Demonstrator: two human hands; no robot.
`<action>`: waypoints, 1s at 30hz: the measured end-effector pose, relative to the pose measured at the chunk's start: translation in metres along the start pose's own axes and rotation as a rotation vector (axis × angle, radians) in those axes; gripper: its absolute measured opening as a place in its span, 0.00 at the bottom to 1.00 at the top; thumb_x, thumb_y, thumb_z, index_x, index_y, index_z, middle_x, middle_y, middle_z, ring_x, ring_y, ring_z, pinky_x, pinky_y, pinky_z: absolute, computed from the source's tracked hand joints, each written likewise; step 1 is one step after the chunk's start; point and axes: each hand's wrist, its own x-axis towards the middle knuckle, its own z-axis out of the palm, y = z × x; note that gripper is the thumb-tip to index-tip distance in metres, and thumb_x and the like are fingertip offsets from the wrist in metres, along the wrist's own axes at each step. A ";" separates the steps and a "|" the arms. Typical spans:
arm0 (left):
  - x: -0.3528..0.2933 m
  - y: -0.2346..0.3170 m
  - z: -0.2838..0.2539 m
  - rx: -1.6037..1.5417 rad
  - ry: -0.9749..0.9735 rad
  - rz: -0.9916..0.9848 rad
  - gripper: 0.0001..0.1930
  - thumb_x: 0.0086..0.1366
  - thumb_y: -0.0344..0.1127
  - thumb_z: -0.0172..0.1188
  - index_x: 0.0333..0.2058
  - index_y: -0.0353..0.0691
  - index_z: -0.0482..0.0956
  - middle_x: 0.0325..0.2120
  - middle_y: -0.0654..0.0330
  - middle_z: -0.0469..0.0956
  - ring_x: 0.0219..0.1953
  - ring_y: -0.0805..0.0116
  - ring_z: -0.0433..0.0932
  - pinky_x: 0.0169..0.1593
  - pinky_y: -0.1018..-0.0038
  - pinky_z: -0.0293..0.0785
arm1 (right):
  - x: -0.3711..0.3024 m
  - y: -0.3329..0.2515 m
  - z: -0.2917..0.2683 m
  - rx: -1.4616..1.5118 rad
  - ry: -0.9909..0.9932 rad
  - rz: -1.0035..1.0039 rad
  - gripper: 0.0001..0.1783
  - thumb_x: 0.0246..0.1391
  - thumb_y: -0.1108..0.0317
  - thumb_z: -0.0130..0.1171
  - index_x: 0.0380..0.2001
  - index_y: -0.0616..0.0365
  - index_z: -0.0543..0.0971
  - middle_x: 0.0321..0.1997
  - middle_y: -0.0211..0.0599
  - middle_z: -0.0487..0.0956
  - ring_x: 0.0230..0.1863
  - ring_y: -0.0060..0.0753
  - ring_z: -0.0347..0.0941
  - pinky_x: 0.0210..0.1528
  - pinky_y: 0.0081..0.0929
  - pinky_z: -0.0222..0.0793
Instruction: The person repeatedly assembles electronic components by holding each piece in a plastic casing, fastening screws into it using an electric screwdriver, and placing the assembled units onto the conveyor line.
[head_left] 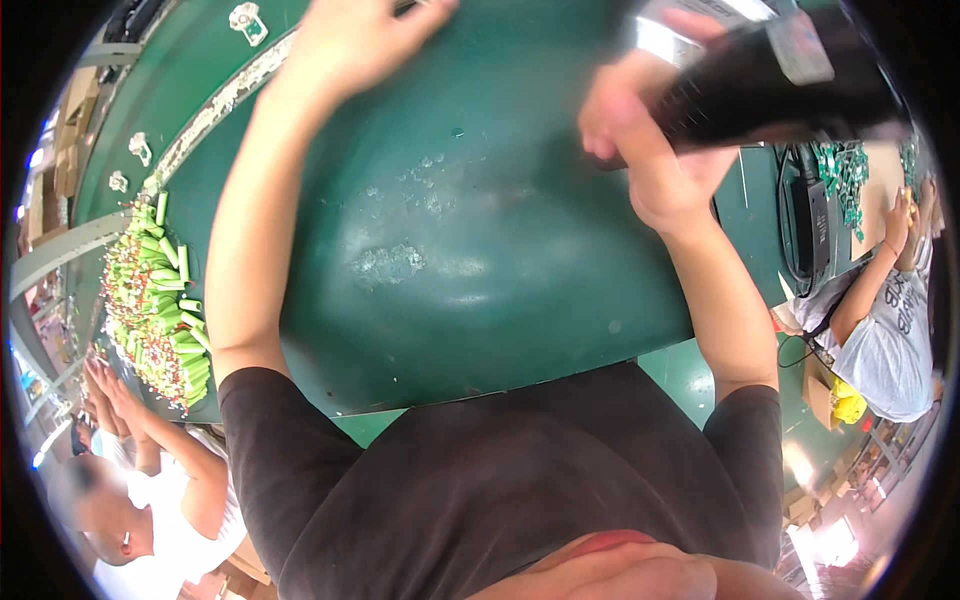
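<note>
My right hand [650, 130] is closed round a large black object with a pale label [745, 85], tilted out to the right and smeared by motion; its kind does not show. Behind this object, at the top, a shiny whitish thing [665, 40] shows in part. My left hand [365, 40] reaches to the far edge of the view, which cuts off most of its fingers. Beside its thumb a small dark thing [405, 8] peeks out, too little to name. Both hands are over the green tabletop [480, 300], which has whitish worn patches.
At the left lies a heap of light-green tubes with coloured bits [160, 310], beside a person in white [170, 500]. Small white-and-clear parts [248, 24] lie farther up. On the right are a black box with cables [805, 215], green circuit boards [845, 180] and a person in grey [890, 340].
</note>
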 end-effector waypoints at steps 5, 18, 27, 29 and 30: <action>0.059 -0.084 -0.023 0.157 -0.149 -0.071 0.35 0.62 0.48 0.68 0.63 0.35 0.68 0.56 0.42 0.73 0.59 0.44 0.73 0.63 0.60 0.69 | 0.008 0.000 0.003 -0.011 -0.009 -0.065 0.22 0.54 0.86 0.66 0.50 0.64 0.72 0.28 0.32 0.79 0.27 0.21 0.73 0.30 0.20 0.67; 0.120 -0.103 0.044 0.247 0.160 -0.119 0.22 0.62 0.43 0.64 0.50 0.37 0.76 0.43 0.42 0.82 0.44 0.43 0.82 0.48 0.53 0.78 | 0.012 -0.034 -0.020 0.178 0.079 -0.102 0.29 0.64 0.73 0.49 0.67 0.55 0.57 0.22 0.30 0.65 0.17 0.26 0.60 0.21 0.32 0.64; -0.018 0.029 0.025 -0.150 -0.248 0.718 0.13 0.60 0.26 0.63 0.45 0.41 0.80 0.44 0.58 0.78 0.47 0.52 0.77 0.52 0.62 0.76 | 0.044 -0.088 -0.089 -0.157 0.195 -0.236 0.13 0.59 0.63 0.48 0.21 0.53 0.67 0.22 0.27 0.63 0.25 0.25 0.61 0.33 0.31 0.60; -0.041 0.046 0.030 -0.172 -0.404 0.732 0.16 0.54 0.24 0.64 0.43 0.44 0.83 0.45 0.61 0.78 0.48 0.57 0.78 0.48 0.65 0.78 | 0.049 -0.075 -0.078 -0.141 0.207 -0.228 0.12 0.59 0.64 0.47 0.21 0.54 0.67 0.24 0.28 0.64 0.26 0.24 0.61 0.34 0.30 0.61; -0.046 0.051 0.034 -0.185 -0.400 0.745 0.16 0.54 0.25 0.64 0.43 0.44 0.83 0.46 0.61 0.78 0.48 0.57 0.77 0.48 0.65 0.78 | 0.047 -0.076 -0.052 -0.304 0.256 -0.248 0.11 0.63 0.68 0.50 0.45 0.56 0.62 0.24 0.28 0.66 0.22 0.22 0.64 0.29 0.26 0.64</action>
